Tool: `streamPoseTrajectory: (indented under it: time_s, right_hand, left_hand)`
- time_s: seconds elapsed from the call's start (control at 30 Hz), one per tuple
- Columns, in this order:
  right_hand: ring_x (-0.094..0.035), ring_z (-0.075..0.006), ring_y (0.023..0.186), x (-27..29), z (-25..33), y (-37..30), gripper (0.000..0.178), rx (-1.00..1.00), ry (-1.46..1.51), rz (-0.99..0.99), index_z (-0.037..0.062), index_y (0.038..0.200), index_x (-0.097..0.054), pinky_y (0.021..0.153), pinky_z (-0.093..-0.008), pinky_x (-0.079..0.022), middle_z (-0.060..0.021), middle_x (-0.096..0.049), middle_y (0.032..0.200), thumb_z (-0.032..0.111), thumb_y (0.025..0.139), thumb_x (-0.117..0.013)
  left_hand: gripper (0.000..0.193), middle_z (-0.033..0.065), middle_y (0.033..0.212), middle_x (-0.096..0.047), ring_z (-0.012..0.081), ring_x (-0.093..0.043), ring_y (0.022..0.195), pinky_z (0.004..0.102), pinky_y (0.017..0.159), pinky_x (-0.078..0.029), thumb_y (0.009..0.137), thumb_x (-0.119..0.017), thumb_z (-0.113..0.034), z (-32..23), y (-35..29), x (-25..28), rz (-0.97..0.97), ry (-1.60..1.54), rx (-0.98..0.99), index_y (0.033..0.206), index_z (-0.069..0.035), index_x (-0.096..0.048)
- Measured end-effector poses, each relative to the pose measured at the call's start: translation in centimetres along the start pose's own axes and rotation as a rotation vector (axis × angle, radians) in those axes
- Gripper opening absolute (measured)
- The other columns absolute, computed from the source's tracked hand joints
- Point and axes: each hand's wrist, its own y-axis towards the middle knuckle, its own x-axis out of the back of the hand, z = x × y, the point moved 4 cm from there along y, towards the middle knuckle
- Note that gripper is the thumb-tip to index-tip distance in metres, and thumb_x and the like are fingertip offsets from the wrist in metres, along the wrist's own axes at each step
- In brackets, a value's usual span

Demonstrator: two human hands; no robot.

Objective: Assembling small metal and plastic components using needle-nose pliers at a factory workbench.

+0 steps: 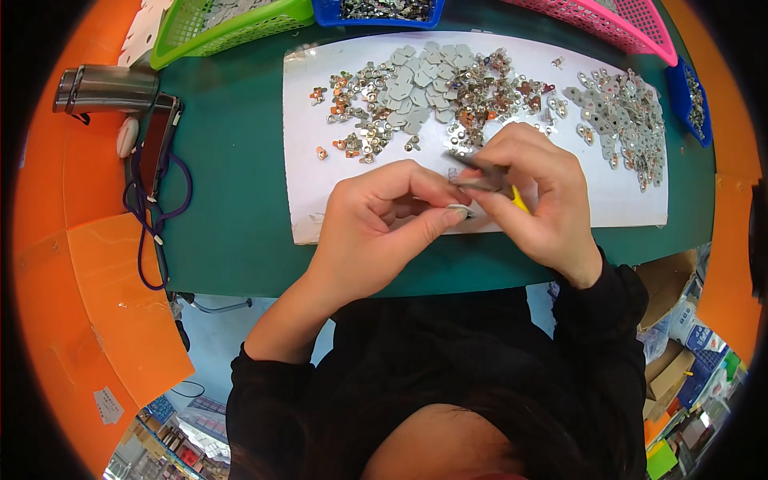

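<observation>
My left hand [382,220] is closed, pinching a small light-grey plate [462,210] between thumb and forefinger over the front of a white board [308,204]. Close beside it, my right hand [544,188] grips a dark metal hand tool with a yellow part [520,198]. Motion blur and the fingers hide the tool's exact kind. Beyond my hands lies a heap of flat grey plates [424,76], with small silver and copper-coloured metal fittings [356,120] around it. On the right of the board, grey plates with metal bits on them [628,120] are spread in a loose pile.
Along the back stand a green basket [232,42], a blue bin [380,24] and a pink basket [640,40]. Another blue bin [690,104] is at the right edge. A steel cup [116,88] and a phone-like device [156,152] with a purple cord lie left on the green table [232,200].
</observation>
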Motion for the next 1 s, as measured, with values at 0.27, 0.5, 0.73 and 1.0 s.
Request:
streamPoseTrajectory:
  time_s: [0.27,0.5,0.73,1.0]
  right_hand:
    - [-0.054,-0.0191,0.075,0.5,1.3,0.3,0.019,0.298,-0.265,-0.034,0.0013,0.090,-0.069,0.064,-0.0290,-0.041,-0.0082,-0.060,0.082,-0.005,0.072,-0.069]
    - [-0.055,-0.0193,0.076,0.3,-0.2,-0.1,0.020,-0.035,0.106,0.032,0.0014,0.090,-0.069,0.064,-0.0286,-0.041,-0.0067,-0.060,0.081,-0.006,0.072,-0.069]
    - [-0.057,-0.0188,0.077,0.6,-0.1,0.5,0.017,0.098,-0.214,0.023,-0.0002,0.092,-0.068,0.064,-0.0276,-0.042,-0.0083,-0.064,0.085,-0.004,0.076,-0.070]
    - [-0.057,-0.0173,0.073,2.5,0.1,0.5,0.016,0.019,-0.324,-0.207,-0.0016,0.095,-0.067,0.065,-0.0280,-0.043,-0.0059,-0.064,0.081,-0.002,0.079,-0.070]
  left_hand:
    - [0.010,0.0149,0.112,-0.066,0.0147,-0.066,0.096,0.0285,0.088,-0.054,0.089,-0.069,0.005,0.0,0.2,-0.3,0.013,-0.402,0.113,0.097,0.003,-0.064]
    - [0.007,0.0129,0.102,-0.070,0.0154,-0.068,0.089,0.0278,0.077,-0.056,0.085,-0.069,0.006,-1.8,0.0,0.1,-0.074,0.324,-0.286,0.090,0.003,-0.067]
    - [0.008,0.0121,0.094,-0.071,0.0172,-0.069,0.084,0.0279,0.075,-0.057,0.081,-0.069,0.008,-1.5,0.9,0.4,-0.126,0.373,-0.357,0.087,0.003,-0.066]
    - [0.007,0.0117,0.094,-0.070,0.0154,-0.069,0.088,0.0276,0.081,-0.058,0.088,-0.068,0.006,-2.2,0.4,2.3,-0.292,0.329,-0.227,0.093,0.007,-0.064]
